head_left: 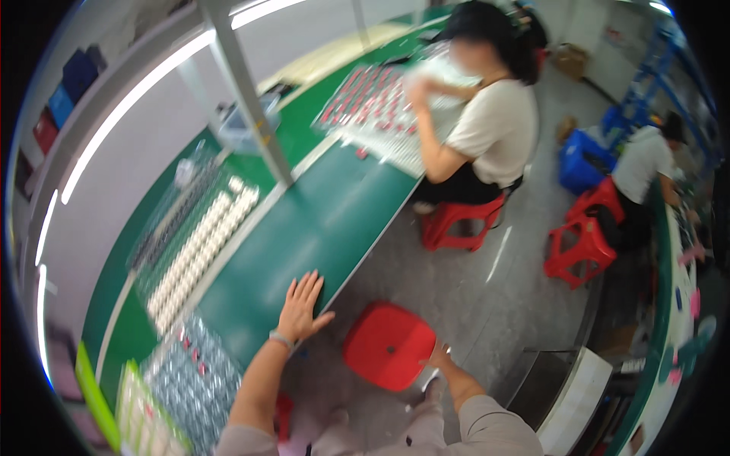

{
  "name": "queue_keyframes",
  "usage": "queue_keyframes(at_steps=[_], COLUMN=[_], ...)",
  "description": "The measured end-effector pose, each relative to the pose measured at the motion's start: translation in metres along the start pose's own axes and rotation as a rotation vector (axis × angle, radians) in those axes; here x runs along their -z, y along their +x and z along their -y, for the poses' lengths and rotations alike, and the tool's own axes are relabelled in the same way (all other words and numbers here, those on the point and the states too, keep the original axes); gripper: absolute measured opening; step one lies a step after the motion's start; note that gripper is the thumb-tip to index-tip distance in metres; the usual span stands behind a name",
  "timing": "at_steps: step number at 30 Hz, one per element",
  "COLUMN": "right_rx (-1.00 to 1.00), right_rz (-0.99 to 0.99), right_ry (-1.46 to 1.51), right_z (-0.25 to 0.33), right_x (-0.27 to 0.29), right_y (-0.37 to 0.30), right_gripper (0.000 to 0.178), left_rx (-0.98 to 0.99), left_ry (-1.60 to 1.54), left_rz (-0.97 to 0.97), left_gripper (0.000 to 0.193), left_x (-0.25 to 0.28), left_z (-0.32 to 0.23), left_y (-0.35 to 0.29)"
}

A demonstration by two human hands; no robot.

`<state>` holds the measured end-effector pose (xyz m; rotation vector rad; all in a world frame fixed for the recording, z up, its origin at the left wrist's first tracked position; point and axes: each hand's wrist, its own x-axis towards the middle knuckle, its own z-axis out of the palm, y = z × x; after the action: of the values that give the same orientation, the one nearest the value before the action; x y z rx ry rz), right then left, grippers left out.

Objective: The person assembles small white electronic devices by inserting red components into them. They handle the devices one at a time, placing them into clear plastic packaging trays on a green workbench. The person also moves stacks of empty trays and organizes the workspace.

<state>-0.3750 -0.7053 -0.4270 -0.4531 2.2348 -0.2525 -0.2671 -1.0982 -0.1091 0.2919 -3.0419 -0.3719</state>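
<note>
Red stool (388,344) against right fingers (439,354)

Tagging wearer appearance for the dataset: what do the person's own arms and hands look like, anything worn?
Both hands are bare, no gloves. The left hand has a thin light-coloured band at the wrist, and its forearm is bare up to a short pale sleeve at the lower edge. The right hand shows no band, and a pale greyish sleeve covers that upper arm.
</note>
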Motion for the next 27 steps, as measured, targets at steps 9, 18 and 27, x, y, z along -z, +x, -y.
queue_keyframes(at_steps=[9, 18, 27], right_rx=[-0.372, -0.007, -0.008], right_rz=[0.190, -0.092, 0.216], right_ry=[0.672, -0.623, -0.726], right_z=[0.053, 0.137, 0.185], right_x=[-0.005, 0.033, 0.073], right_y=[-0.003, 0.057, 0.074], right_gripper=[0.114, 0.124, 0.089], left_rx=[0.077, 0.030, 0.101], left_ry=[-0.047, -0.236, -0.339], left_rz=[0.064, 0.004, -0.048], left_gripper=[0.073, 0.073, 0.072], left_x=[0.001, -0.005, -0.001], left_z=[0.007, 0.025, 0.032], left_y=[-0.010, 0.000, 0.009])
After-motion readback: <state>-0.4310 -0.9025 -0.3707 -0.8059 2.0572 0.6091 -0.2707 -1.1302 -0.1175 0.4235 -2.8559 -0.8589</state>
